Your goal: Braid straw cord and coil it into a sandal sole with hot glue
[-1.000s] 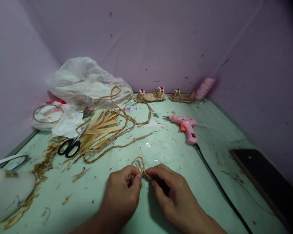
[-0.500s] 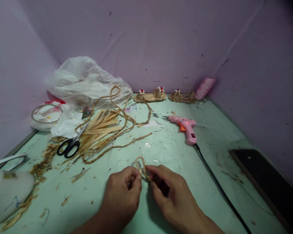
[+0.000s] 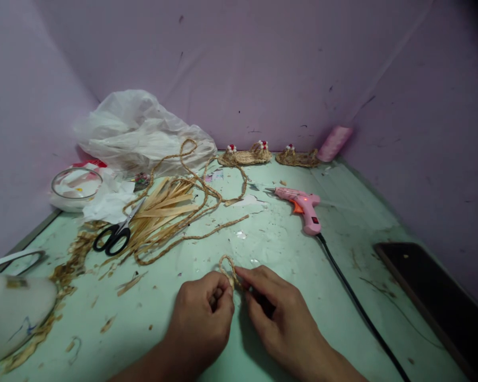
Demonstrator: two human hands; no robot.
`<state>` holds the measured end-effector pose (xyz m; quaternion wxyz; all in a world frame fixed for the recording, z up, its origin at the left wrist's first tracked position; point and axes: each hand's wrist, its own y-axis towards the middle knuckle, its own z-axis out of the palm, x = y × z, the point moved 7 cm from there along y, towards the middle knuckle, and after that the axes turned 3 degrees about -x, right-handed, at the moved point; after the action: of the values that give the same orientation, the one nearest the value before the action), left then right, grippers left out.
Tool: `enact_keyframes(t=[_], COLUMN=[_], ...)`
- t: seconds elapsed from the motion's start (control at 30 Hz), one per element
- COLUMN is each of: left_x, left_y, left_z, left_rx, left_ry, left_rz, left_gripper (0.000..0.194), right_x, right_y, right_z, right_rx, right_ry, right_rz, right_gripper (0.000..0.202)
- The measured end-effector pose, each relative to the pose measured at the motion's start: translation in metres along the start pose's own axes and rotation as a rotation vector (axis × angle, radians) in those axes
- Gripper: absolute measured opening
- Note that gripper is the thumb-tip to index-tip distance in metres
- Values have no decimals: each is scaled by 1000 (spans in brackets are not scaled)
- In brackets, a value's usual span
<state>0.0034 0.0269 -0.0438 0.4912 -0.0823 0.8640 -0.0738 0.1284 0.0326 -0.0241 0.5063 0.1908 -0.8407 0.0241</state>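
Observation:
A small loop of braided straw cord (image 3: 227, 261) stands up between my two hands near the front of the table. My left hand (image 3: 202, 313) is closed, its thumb and forefinger pinching the cord at the loop's left base. On the other side, my right hand (image 3: 281, 313) holds the cord's right part between thumb and fingers. The fingertips of the two hands nearly meet. Beyond them a longer braided cord (image 3: 217, 231) lies loosely coiled over a bundle of flat straw strips (image 3: 165, 207).
Black-handled scissors (image 3: 117, 233) lie on the straw. A pink glue gun (image 3: 302, 204) with a black cable rests right of centre. A phone (image 3: 430, 297) is at the right. Plastic bag (image 3: 143, 132), glass bowl (image 3: 76, 185), woven pieces (image 3: 245, 156) and pink spool (image 3: 334, 144) sit farther back.
The cord loop has tilted slightly left and its right part is drawn closer to my left fingertips. My right fingertips have shifted a little left; my left hand has moved slightly right.

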Motion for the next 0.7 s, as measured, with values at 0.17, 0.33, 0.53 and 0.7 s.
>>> enact_keyframes(t=[0.17,0.33,0.53,0.7], left_x=[-1,-2,0,1], left_y=[0,-1,0,-2], left_z=[0,0,1,0], left_rx=[4,-5,-6,-24], left_ry=[31,17,2,16], left_rz=[22,14,23,41], left_gripper=[18,18,17,14], right_x=[-1,-1,1,4], right_y=[-1,-2,-2,-4], right_z=[0,1,1,2], right_rx=[-13,-20,-21,-7], right_ry=[8,3,-18,-47], right_rz=[-4,-9,-31,-62], right_gripper=[40,41,38,39])
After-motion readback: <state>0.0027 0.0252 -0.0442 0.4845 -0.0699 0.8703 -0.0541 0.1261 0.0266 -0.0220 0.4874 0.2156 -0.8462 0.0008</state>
